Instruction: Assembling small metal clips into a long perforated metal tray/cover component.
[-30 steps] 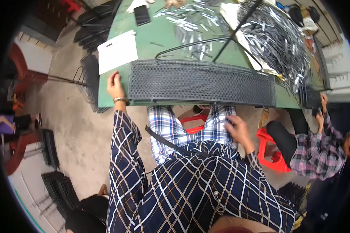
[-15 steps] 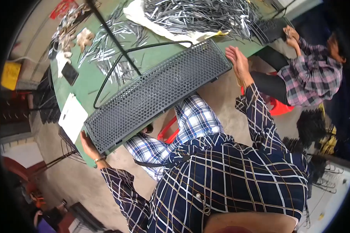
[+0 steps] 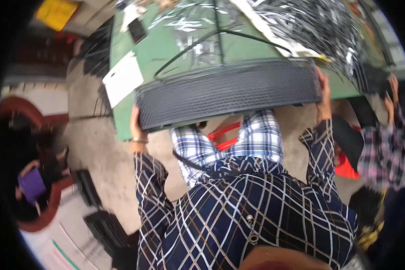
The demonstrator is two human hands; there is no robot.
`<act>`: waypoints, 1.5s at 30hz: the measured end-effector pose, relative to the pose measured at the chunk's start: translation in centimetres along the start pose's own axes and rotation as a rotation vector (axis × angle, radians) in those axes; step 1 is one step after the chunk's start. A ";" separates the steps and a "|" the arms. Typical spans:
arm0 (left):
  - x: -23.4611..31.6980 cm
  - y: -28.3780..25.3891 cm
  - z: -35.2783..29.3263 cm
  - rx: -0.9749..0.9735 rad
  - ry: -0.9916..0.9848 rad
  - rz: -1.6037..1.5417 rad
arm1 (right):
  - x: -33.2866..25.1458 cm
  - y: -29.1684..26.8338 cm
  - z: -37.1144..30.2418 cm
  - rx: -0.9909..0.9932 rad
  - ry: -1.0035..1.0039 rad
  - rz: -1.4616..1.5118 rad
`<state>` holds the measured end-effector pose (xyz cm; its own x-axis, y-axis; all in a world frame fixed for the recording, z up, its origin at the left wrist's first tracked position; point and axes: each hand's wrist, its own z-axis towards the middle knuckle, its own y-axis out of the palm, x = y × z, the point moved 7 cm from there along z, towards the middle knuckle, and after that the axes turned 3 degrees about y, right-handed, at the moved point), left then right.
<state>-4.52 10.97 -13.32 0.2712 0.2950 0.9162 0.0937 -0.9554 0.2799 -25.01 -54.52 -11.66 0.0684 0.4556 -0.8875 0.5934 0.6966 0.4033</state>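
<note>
A long black perforated metal rack (image 3: 229, 92) rests across the near edge of the green table (image 3: 247, 50), above my lap. From its far side rise a bent wire brace and a thin upright rod (image 3: 218, 20). My left hand (image 3: 137, 125) is on the rack's left end, its fingers along the short edge. Around the right end my right hand (image 3: 324, 96) is closed, fingertips at the far corner. Both hands' undersides are hidden. The rack's holes look smeared by motion.
Thin dark strips (image 3: 306, 27) lie heaped on a white sheet at the far right. White paper (image 3: 123, 80) and a dark phone (image 3: 137, 30) lie at the left. A co-worker (image 3: 384, 148) sits at the right. Black racks (image 3: 105, 229) stand on the floor, lower left.
My view has turned toward the left. The rack now appears nearly level across the picture. My right hand, spread beside the rack's end before, has closed on it.
</note>
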 end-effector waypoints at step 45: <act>3.2 3.7 -0.9 -0.170 0.154 0.210 | -12.3 6.6 1.5 0.060 -0.105 -0.990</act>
<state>-4.17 8.38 -9.14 0.1179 0.0984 0.9881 -0.1144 -0.9871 0.1119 -20.74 -56.37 1.61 -0.4105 -0.3689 -0.8339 0.4608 0.7052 -0.5388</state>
